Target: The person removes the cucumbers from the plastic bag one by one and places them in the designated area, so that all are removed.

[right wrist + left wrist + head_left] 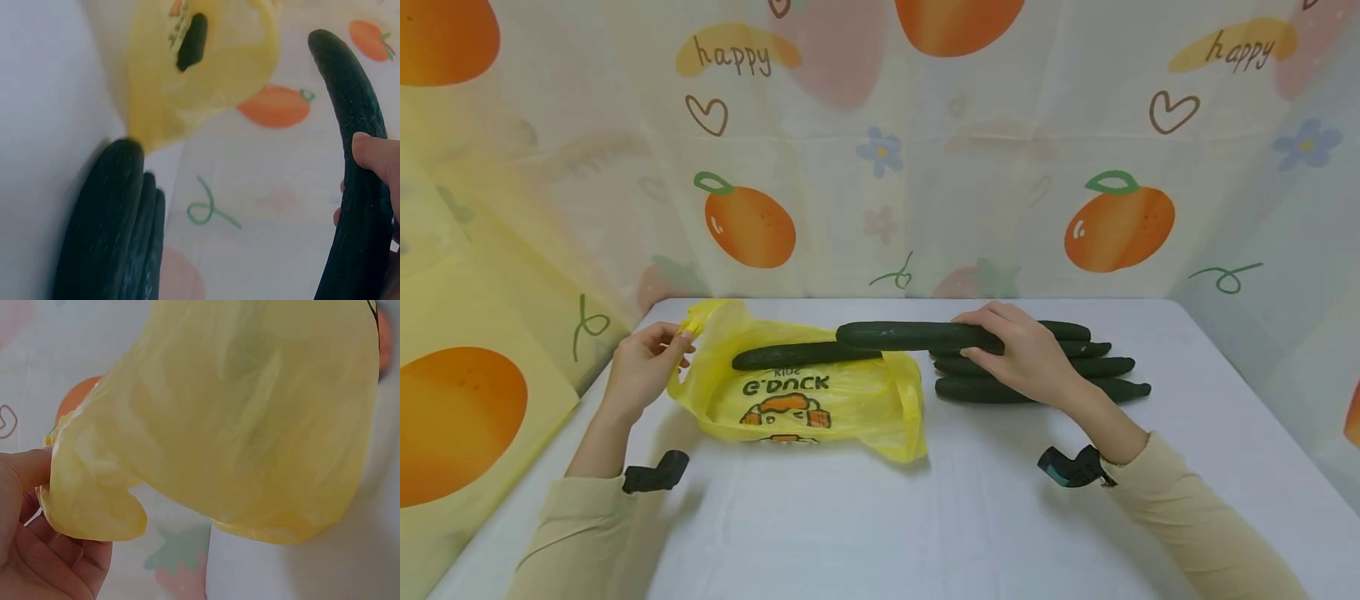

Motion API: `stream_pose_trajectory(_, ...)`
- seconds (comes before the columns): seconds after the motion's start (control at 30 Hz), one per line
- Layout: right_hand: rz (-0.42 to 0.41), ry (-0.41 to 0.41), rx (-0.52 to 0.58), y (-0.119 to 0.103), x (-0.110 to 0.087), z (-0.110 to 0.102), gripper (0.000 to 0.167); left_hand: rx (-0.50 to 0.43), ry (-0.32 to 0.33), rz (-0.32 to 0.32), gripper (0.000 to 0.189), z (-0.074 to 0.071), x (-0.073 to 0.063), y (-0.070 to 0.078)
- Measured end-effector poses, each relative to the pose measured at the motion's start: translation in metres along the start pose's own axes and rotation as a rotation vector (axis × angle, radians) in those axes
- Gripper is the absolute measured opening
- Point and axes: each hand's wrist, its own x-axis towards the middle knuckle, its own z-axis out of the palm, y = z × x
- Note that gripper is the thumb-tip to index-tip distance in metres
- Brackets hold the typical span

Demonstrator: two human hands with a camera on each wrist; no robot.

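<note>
My left hand (643,362) pinches the gathered handle of a yellow plastic bag (722,408), printed with a cartoon duck. In the left wrist view the thumb (28,467) presses the bag's film (250,456). One dark green cucumber (797,356) lies at the bag's mouth, partly over the yellow plastic. My right hand (1022,354) grips another cucumber (910,336), held level above the table with its tip reaching over the bag. In the right wrist view, thumb and fingers wrap round this cucumber (353,106). Below the right hand several more cucumbers (1105,389) lie side by side.
The white table (880,533) runs back to a printed cloth (925,208) with oranges and hearts. Another fruit-printed cloth (482,292) hangs at the left. Dark wrist cameras (657,472) sit on both forearms.
</note>
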Motion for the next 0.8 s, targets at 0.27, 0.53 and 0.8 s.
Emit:
stream_pose_trajectory(0.27,0.004,0.024,-0.011,0.020,-0.020,-0.015,0.040,0.004,-0.006,-0.004,0.034,0.000,0.000,-0.002)
stream_pose_trajectory(0.53,0.018,0.011,-0.021,0.031,-0.045,-0.024,0.042,0.001,0.002,0.001,0.033,0.000,0.000,-0.003)
stream_pose_trajectory(0.8,0.046,-0.079,-0.051,0.042,-0.074,-0.028,0.044,0.004,-0.001,-0.006,0.035,0.000,0.000,-0.004)
